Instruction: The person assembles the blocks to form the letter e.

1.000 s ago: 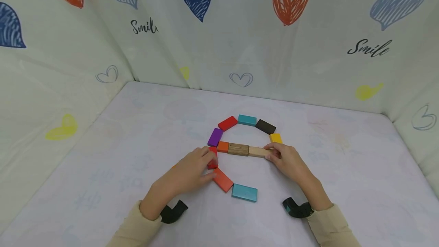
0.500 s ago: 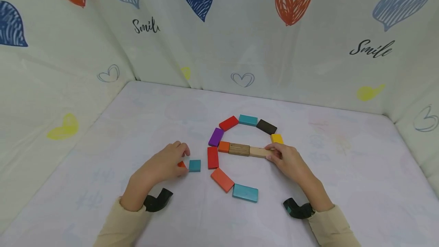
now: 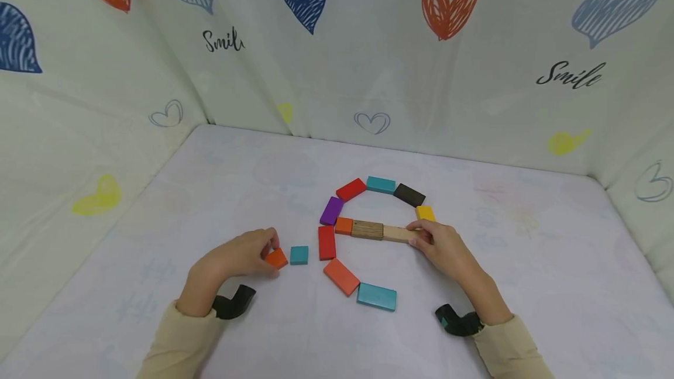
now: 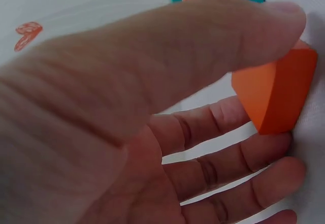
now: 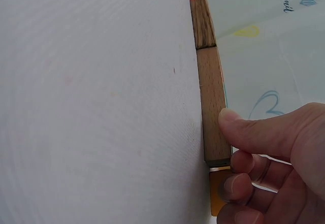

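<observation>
My left hand holds a small orange block at the left of the layout, thumb on one side and fingertips on the other. The left wrist view shows the thumb over this orange block. Just right of it lies a small teal block. At the right, my right hand pinches the end of a light wooden block. That block lies in a row with a darker wooden block and an orange block. A yellow block sits right by the right fingers.
Several flat blocks form a curved outline: purple, red, teal, black, another red, coral and a nearer teal block. A white curtain with hearts stands behind the white table.
My left hand has moved left from the red and coral blocks to the small orange block and grips it. My right hand has stayed on the light wooden block.
</observation>
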Demonstrator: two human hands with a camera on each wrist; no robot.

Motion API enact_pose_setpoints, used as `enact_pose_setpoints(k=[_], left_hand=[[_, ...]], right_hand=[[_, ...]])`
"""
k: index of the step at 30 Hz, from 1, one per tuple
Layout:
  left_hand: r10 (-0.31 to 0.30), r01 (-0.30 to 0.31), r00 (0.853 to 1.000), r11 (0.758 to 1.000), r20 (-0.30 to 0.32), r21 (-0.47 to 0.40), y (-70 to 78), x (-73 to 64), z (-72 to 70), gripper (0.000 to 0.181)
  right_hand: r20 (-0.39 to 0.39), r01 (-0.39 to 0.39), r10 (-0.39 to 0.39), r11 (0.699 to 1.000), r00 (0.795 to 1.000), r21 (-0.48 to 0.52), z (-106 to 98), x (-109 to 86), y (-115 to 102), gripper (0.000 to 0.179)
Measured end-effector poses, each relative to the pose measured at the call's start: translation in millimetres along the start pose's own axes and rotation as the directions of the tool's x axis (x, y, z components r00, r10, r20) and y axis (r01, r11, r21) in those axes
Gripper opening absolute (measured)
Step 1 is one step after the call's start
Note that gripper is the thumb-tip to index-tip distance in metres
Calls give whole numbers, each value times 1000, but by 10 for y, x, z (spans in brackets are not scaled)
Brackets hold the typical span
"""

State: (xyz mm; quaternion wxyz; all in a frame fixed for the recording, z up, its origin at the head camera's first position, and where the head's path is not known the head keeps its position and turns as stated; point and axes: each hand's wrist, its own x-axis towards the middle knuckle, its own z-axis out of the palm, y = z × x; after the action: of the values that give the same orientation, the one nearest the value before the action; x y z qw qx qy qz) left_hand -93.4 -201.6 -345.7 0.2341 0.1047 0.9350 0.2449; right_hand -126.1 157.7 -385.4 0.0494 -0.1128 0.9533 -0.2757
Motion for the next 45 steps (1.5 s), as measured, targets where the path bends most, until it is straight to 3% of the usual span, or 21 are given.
enact_pose_setpoints(k=[14,23,29,36,45], left_hand=[[23,-22,1000,1000,-7,17,-12,-8,2,23],[19,-17,998,999,-62,35,-14,30,-33,21],[16,-12,995,999,-94,34,66,36,-62,25],[79,-74,989,996,-127,39,214,2,-65,32],[147,-139,977,988,-152,62,387,5,79,36]], right_hand=[[3,7,-7,1000,1000,6,6,-10,8,24],[-5,0,0,1000,1000,5,-7,-11,-1,25],[-9,6,-5,1000,1000,3,-12,-13,3,25],[-14,28,-28,1000,1000,8,-19,-23,5,24],[-13,40,-39,999,999,17,-15,-26,3,24]])
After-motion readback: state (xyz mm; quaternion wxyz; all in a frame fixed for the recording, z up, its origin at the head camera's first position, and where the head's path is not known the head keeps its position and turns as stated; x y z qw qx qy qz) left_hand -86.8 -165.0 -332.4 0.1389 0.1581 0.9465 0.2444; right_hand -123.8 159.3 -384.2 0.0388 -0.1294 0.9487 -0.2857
